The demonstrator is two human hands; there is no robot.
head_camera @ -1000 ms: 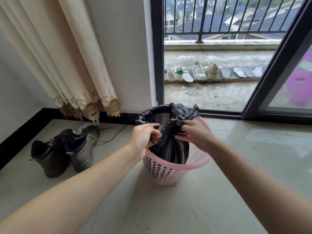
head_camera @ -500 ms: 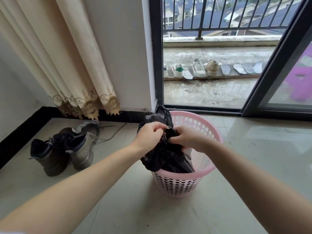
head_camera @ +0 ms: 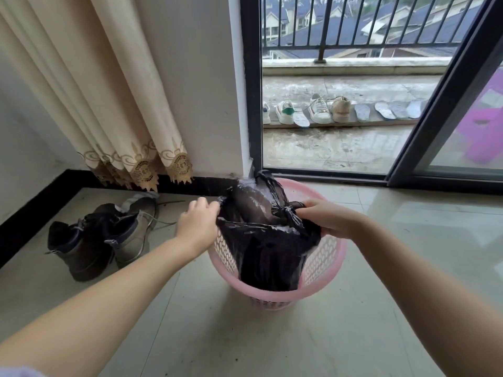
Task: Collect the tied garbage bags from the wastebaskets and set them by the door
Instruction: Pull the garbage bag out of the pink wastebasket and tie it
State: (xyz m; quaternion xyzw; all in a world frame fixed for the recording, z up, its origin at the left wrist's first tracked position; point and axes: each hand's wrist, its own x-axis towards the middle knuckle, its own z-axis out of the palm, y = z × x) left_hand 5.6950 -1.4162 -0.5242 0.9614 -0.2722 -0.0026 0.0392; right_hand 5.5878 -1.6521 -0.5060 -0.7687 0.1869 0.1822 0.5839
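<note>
A black garbage bag (head_camera: 268, 240) sits in a pink perforated wastebasket (head_camera: 325, 263) on the tiled floor, its top gathered and stretched between my hands. My left hand (head_camera: 197, 223) grips the bag's left edge at the basket rim. My right hand (head_camera: 325, 217) pinches a twisted, knotted part of the bag on the right side. The bag's lower part is hidden inside the basket.
A pair of grey boots (head_camera: 100, 238) lies on the floor to the left. A cream curtain (head_camera: 109, 99) hangs over the wall behind. A sliding glass door (head_camera: 441, 104) stands open onto a balcony with a row of shoes (head_camera: 313, 111).
My hands, close together over the bag's gathered top, have pulled apart, stretching the bag's neck sideways. The camera has shifted slightly.
</note>
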